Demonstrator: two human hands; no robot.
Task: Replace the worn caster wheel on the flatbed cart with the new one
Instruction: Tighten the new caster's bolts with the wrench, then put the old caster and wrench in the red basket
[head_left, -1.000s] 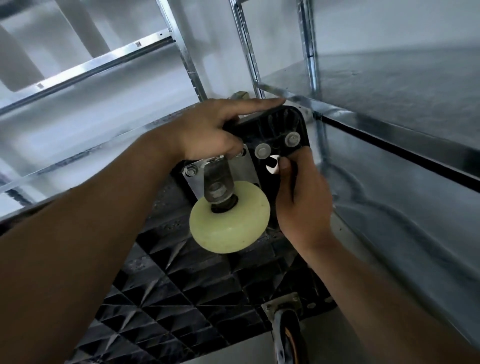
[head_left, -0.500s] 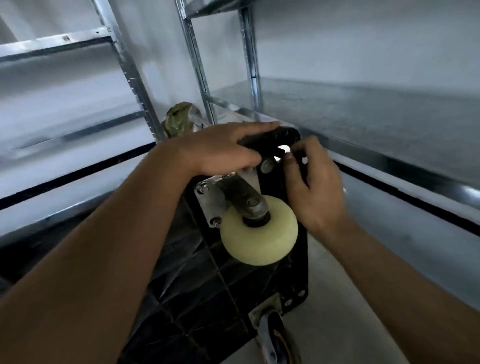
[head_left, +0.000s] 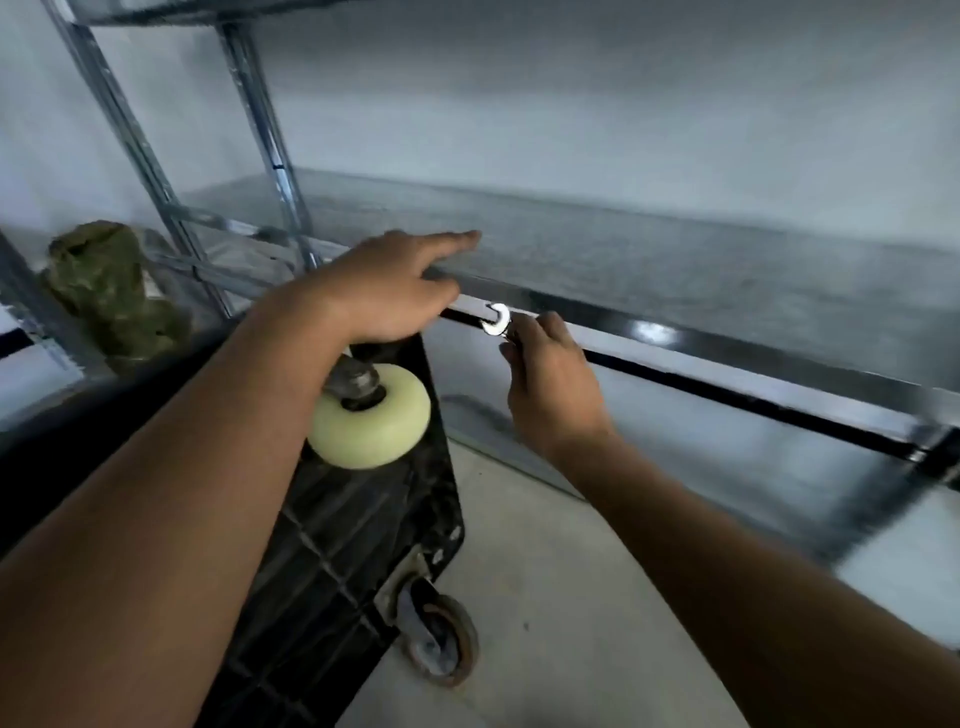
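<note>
The black flatbed cart (head_left: 363, 551) stands tipped on its side, its ribbed underside facing me. A pale yellow caster wheel (head_left: 371, 415) sits at its upper corner on a metal fork. My left hand (head_left: 384, 291) rests on the cart's top edge above that wheel, index finger stretched out straight, hiding the mounting plate. My right hand (head_left: 550, 384) grips a shiny open-ended wrench (head_left: 497, 320), whose jaw pokes out above the fingers, off to the right of the cart. A worn grey and orange caster wheel (head_left: 441, 642) is at the cart's lower corner near the floor.
A galvanised metal shelf rack stands right behind the cart; its shelf edge (head_left: 727, 358) runs across at hand height, and its uprights (head_left: 270, 145) rise at the left. A crumpled green bag (head_left: 111, 296) lies on the left shelf. Pale concrete floor (head_left: 545, 597) spreads below.
My right hand has pulled the wrench away from the bolts by the caster plate and out to the right. The view has swung rightwards; my left hand stays on the cart's top.
</note>
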